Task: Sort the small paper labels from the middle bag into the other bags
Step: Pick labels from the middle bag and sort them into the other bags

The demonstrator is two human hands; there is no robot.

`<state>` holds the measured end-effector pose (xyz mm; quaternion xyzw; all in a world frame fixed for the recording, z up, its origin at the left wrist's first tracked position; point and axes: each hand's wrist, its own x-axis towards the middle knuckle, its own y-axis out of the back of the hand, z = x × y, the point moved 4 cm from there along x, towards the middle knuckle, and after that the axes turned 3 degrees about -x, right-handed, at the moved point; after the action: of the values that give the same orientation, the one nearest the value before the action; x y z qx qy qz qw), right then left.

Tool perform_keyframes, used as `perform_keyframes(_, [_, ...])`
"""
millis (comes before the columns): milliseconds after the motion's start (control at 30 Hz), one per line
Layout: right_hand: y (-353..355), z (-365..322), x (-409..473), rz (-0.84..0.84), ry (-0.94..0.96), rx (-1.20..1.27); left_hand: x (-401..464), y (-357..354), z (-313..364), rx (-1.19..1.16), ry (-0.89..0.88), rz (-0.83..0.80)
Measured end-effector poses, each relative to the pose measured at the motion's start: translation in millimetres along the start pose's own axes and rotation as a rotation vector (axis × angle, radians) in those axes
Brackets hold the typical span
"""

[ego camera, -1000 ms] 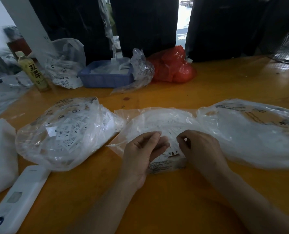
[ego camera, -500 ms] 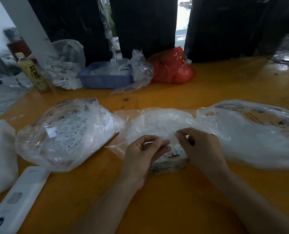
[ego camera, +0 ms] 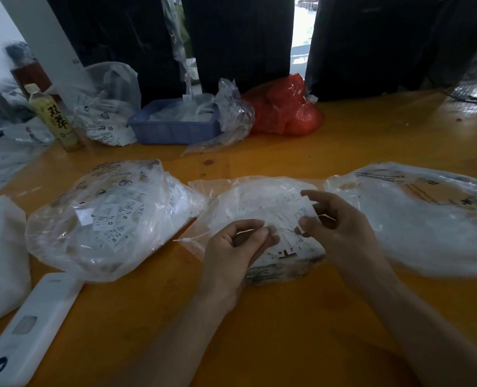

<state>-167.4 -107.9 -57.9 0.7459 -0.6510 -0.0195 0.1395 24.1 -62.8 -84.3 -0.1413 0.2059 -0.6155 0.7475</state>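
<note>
From the head camera, an orange table (ego camera: 287, 331) carries clutter along its far edge: a bottle with a yellow label (ego camera: 53, 118), a crumpled clear bag (ego camera: 106, 107), a blue tray (ego camera: 176, 127) with clear plastic spilling over its right rim, and a red bag (ego camera: 284, 110) just beside that. At the near left lie a flat white device (ego camera: 31, 328) and a white bundle (ego camera: 0, 258) touching the table edge. Three clear bags sit in a row nearer the person: the left bag (ego camera: 106, 219), packed with small white labels marked XS, the middle bag (ego camera: 259, 202), and the right bag (ego camera: 416, 219), its contents blurred. Both hands work over the near opening of the middle bag. The left hand (ego camera: 237, 250) is curled, thumb and fingers pinching thin white material; exactly what cannot be told. The right hand (ego camera: 335, 222) pinches a paper label (ego camera: 304, 212) between thumb and fingers, lifted just above the loose labels (ego camera: 284, 248) in the bag mouth, where M and XL marks show.
</note>
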Motion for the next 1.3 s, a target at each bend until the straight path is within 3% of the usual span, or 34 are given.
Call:
perform_keyframes(167, [2.8,-8.8,-2.7,0.034,0.050,0.053,-1.7,-1.9,-0.1,-0.037,0.011,-0.016])
perform_keyframes(433, [6.0,-24.6,-7.3,0.115,0.159,0.035,-4.7,-4.1,1.8,0.126,-0.054,-0.061])
perform_keyframes(600, [1.6,-26.5,-8.9,0.036,0.186,0.108,-7.5,-4.4,2.3,0.287,-0.118,-0.096])
perform_keyframes(833, [-4.4,-26.0,-10.2,0.049,0.285,-0.133,-8.9,-4.8,0.2,0.478,-0.168,-0.102])
perform_keyframes(1300, [-5.5,-29.3,-9.8,0.046,0.377,-0.339,-9.5,-5.8,-0.5,0.531,-0.165,-0.124])
